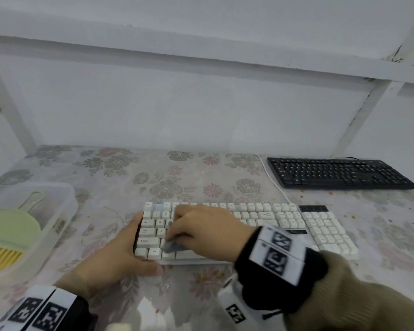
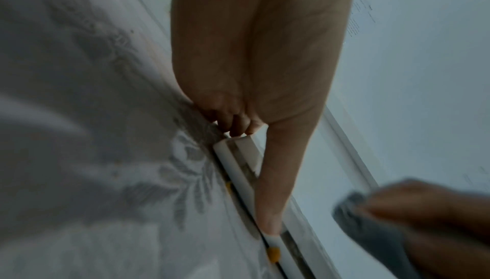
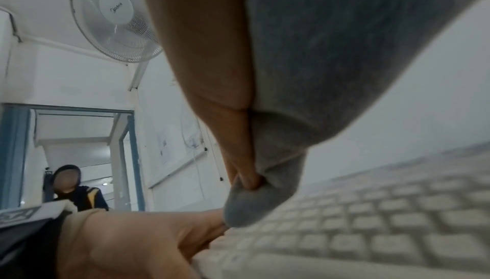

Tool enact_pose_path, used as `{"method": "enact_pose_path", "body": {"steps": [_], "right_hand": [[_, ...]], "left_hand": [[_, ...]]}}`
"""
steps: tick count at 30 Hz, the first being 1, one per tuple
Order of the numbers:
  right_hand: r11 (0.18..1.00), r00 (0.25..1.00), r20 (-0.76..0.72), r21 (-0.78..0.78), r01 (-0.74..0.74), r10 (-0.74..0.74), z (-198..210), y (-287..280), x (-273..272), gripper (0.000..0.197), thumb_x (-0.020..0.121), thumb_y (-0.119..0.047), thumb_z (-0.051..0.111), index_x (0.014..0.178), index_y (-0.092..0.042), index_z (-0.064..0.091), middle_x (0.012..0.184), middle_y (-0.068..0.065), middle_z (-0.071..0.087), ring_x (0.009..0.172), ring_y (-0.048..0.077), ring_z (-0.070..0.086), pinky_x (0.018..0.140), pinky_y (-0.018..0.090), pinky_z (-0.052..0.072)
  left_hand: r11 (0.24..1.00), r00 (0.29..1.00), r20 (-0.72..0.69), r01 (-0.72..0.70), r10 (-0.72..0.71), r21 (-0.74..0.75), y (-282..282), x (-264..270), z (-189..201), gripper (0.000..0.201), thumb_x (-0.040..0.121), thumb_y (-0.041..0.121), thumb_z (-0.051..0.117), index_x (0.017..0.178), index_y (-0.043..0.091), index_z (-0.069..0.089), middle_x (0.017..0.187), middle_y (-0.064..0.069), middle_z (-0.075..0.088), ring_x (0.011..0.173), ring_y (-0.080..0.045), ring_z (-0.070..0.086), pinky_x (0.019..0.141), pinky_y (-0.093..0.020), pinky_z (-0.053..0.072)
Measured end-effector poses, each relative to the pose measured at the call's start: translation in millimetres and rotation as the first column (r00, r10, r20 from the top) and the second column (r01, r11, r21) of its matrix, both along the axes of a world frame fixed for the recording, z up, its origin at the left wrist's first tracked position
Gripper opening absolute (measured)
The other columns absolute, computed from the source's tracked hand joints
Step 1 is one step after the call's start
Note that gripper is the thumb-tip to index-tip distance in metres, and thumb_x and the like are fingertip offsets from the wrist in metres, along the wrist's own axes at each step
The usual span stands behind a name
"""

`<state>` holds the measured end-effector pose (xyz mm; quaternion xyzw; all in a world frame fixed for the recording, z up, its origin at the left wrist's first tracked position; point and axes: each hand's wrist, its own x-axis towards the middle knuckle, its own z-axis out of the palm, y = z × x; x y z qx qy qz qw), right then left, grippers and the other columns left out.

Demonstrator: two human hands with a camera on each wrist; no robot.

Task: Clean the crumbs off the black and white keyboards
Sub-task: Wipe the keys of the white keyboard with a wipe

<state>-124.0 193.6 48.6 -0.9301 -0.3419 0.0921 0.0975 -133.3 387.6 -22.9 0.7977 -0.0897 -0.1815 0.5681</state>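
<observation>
Wiping at the left end of the long white plastic keyboard, lying with its long axis left to right on the flowered plastic table cover. Right hand placed over the letter keys near that left end, fingers curled and pinching a small grey soft cloth against the keys. Left hand nearer to the short left edge of the white keyboard, fingers mostly straight along this edge, thumb along the front edge, steadying and not grasping. Most of the keys extending to the right of the cloth, so probably a stroke along the long axis, toward the number pad. Flat black plastic keyboard behind the right end of the white keyboard, well apart from both hands. Small orange crumbs on the cover between the two keyboards, and a few beside the front edge of the white keyboard.
</observation>
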Motion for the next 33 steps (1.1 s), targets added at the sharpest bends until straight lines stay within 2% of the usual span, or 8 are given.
{"method": "enact_pose_path", "body": {"steps": [4,6,9,11,18,22,25,33], "right_hand": [[0.996,0.996,-0.007,-0.020,-0.092,0.092,-16.6,44.8,7.2,0.024,0.092,-0.026,0.056,0.112,-0.026,0.070,0.113,0.000,0.055,0.097,0.026,0.055,0.071,0.037,0.046],[0.992,0.994,0.003,-0.064,-0.112,0.113,-22.7,51.6,7.2,0.023,0.092,-0.025,0.055,0.108,-0.027,0.071,0.113,-0.001,0.057,0.096,0.025,0.056,0.067,0.035,0.045],[0.993,0.993,0.006,-0.031,-0.116,0.116,-23.7,38.9,3.3,0.021,0.094,-0.030,0.054,0.105,-0.028,0.072,0.102,-0.003,0.052,0.090,0.023,0.055,0.064,0.033,0.040],[0.992,0.993,0.012,-0.030,-0.121,0.122,-21.5,25.1,-0.7,0.020,0.093,-0.031,0.055,0.103,-0.027,0.072,0.100,-0.002,0.051,0.089,0.024,0.055,0.064,0.033,0.040],[0.996,0.995,0.055,-0.031,-0.079,0.080,-29.8,-21.0,-13.9,0.031,0.092,-0.014,0.054,0.112,-0.034,0.068,0.104,-0.007,0.053,0.092,0.021,0.055,0.058,0.025,0.040],[0.999,0.999,0.041,-0.052,-0.014,0.016,-27.8,-47.6,-19.6,0.028,0.095,-0.020,0.051,0.111,-0.036,0.067,0.108,-0.010,0.054,0.096,0.018,0.054,0.066,0.030,0.046],[0.994,0.999,0.011,-0.099,0.039,-0.038,-21.9,-67.1,-23.5,0.028,0.097,-0.024,0.047,0.113,-0.038,0.066,0.113,-0.013,0.054,0.099,0.016,0.054,0.071,0.030,0.046],[0.962,0.990,-0.051,-0.249,0.112,-0.128,-1.7,-91.5,-23.2,0.028,0.094,-0.024,0.050,0.112,-0.038,0.067,0.111,-0.015,0.053,0.099,0.008,0.055,0.076,0.029,0.047]], "left_hand": [[0.997,0.998,0.062,0.004,-0.010,0.081,3.7,3.3,-4.0,0.088,0.053,0.004,0.090,0.124,0.029,0.044,0.112,0.031,0.057,0.101,0.012,0.059,0.074,-0.007,0.048],[0.995,0.998,0.055,-0.003,-0.003,0.099,5.4,3.6,-5.0,0.082,0.057,0.000,0.089,0.121,0.027,0.045,0.110,0.024,0.059,0.102,0.005,0.061,0.075,-0.012,0.049],[0.997,1.000,0.021,-0.012,0.010,0.075,0.9,0.4,0.5,0.086,0.061,-0.006,0.085,0.118,0.040,0.040,0.109,0.030,0.062,0.095,0.010,0.063,0.069,-0.009,0.049],[0.999,0.999,-0.013,-0.030,0.030,0.028,-0.1,-1.7,2.7,0.088,0.061,-0.011,0.083,0.118,0.040,0.041,0.107,0.026,0.067,0.094,0.007,0.065,0.067,-0.009,0.050],[0.999,0.999,-0.041,-0.018,0.016,-0.034,1.9,-1.3,0.5,0.086,0.067,-0.004,0.082,0.126,0.043,0.040,0.117,0.027,0.064,0.108,0.001,0.063,0.078,-0.013,0.052],[1.000,1.000,-0.023,-0.008,0.008,-0.007,7.3,2.0,-5.7,0.090,0.067,0.005,0.085,0.131,0.047,0.036,0.125,0.024,0.061,0.117,-0.002,0.059,0.096,-0.028,0.047],[1.000,1.000,-0.020,-0.002,0.002,0.007,9.8,3.5,-8.6,0.090,0.068,0.009,0.085,0.132,0.049,0.036,0.127,0.023,0.060,0.118,-0.002,0.058,0.101,-0.031,0.044],[0.999,1.000,0.007,0.008,-0.008,0.036,8.1,4.3,-9.1,0.086,0.070,0.005,0.082,0.130,0.046,0.036,0.123,0.032,0.058,0.113,0.004,0.058,0.088,-0.019,0.049]]}}
